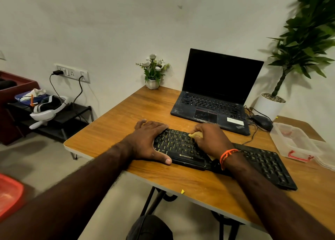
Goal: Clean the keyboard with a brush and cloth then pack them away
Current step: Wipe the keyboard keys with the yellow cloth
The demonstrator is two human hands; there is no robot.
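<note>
Left hand [145,142] lies flat, pinning the keyboard [181,149] at the table [112,131] front edge. Right hand [210,140] pinches a yellowish cloth [193,135] on the keys. Risk: hard rubbing could pop keycaps or skid the board off.

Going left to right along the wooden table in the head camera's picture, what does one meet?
Left hand → small flower pot → right hand holding a yellow cloth on the keyboard → mouse → clear plastic box.
</note>
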